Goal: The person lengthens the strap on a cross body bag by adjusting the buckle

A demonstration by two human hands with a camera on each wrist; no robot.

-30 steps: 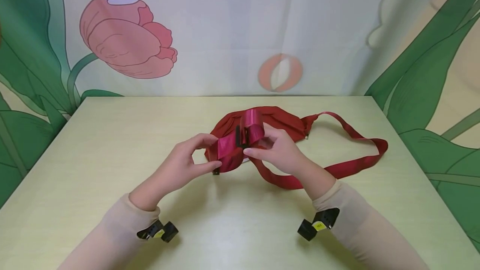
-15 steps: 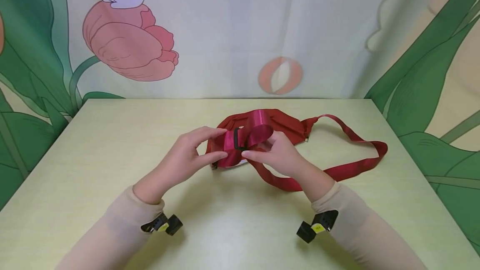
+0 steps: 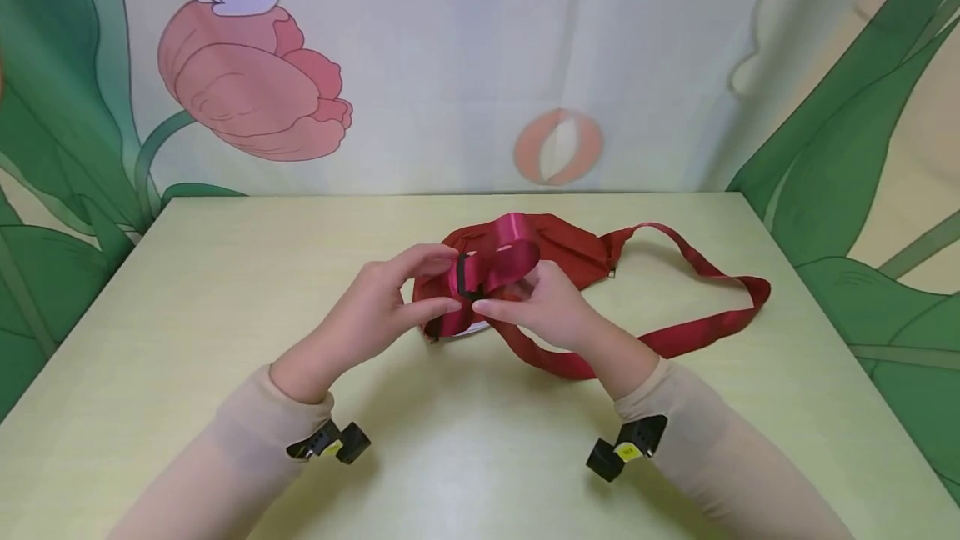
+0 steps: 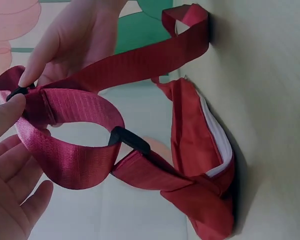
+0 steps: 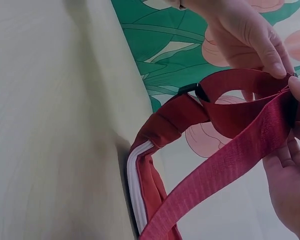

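A red waist bag (image 3: 577, 244) lies on the table, its white zip (image 5: 135, 185) showing in the right wrist view. Its strap (image 4: 145, 62) rises into both hands and forms a loop through a black slider (image 3: 463, 275). My left hand (image 3: 375, 307) pinches the strap with thumb and index finger at the slider's left side. From the right, my right hand (image 3: 558, 307) grips the strap, its thumb tip at the slider's lower end. The two thumb tips nearly meet. A second black buckle (image 4: 130, 139) joins the strap loop to the bag's end.
The strap's long free curve (image 3: 757, 294) lies on the pale table (image 3: 225, 290) to the right. Behind stands a printed curtain (image 3: 450, 65) with flowers and leaves. Each sleeve carries a black wrist camera (image 3: 352, 442).
My left hand has moved right, nearer my right hand, which shifted slightly left with the slider. The strap stretch between the left fingers and the slider has shortened.
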